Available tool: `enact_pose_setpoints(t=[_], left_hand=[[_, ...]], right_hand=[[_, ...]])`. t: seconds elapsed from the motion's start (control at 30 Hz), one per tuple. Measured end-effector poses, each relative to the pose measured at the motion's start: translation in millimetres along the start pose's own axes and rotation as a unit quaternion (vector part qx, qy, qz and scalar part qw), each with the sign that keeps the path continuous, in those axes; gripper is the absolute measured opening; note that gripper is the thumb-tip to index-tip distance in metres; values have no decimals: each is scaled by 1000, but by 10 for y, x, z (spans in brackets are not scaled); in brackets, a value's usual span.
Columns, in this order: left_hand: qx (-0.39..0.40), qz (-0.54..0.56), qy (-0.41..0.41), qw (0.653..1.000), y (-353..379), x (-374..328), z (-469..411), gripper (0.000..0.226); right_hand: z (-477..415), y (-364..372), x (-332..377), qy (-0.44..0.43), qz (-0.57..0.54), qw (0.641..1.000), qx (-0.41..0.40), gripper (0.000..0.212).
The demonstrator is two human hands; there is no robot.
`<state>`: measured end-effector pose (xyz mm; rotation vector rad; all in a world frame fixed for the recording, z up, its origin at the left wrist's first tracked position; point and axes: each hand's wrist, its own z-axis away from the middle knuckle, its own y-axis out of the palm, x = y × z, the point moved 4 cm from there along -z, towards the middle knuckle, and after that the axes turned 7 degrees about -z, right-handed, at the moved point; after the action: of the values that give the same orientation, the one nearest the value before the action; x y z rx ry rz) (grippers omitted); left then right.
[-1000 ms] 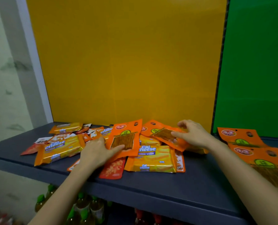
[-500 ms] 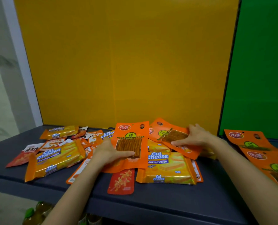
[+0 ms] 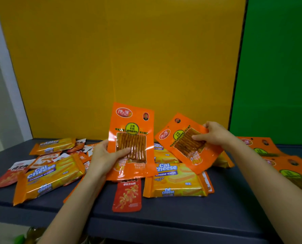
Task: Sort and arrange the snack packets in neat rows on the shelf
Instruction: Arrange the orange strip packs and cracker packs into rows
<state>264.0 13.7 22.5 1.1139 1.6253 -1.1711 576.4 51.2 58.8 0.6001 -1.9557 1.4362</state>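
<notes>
My left hand (image 3: 105, 156) grips an orange spicy-strip packet (image 3: 131, 127) by its left edge, held upright above the pile. A second orange spicy-strip packet (image 3: 177, 138), tilted to the right, is pinched in my right hand (image 3: 212, 133). Below them on the dark shelf (image 3: 173, 219) lie yellow Cal Cheese wafer packs (image 3: 176, 182) (image 3: 48, 178) (image 3: 53, 146), a small red snack sachet (image 3: 127, 195) and several small red-and-white sachets (image 3: 19, 169) in a loose heap. More orange strip packets (image 3: 263, 147) lie at the right.
A yellow back panel (image 3: 125, 59) rises behind the shelf, with a green panel (image 3: 277, 67) to its right. The shelf's front edge runs below the packets. Bottle tops (image 3: 30, 235) show under the shelf at lower left. A pale wall stands at the left.
Both hands have lifted their orange strip packets up off the pile; earlier the packets lay flat under the hands. The view has moved closer to the shelf.
</notes>
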Motion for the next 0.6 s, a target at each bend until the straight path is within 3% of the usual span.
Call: enact_pose_setpoints(t=[0.2,0.4,0.6], left_hand=[[-41,36,71,996,87,-398,48,18],[33,109,37,993,705,-756,139,25],[96,99,26,990,1656,-1089,481,15]], right_hand=[[249,-474,-94,-27,-102,988,-113,46],[578,-1105,-467,-13,-265,952,-156,31],[988,-1945,-1055,-2,-302,935,-186,19]])
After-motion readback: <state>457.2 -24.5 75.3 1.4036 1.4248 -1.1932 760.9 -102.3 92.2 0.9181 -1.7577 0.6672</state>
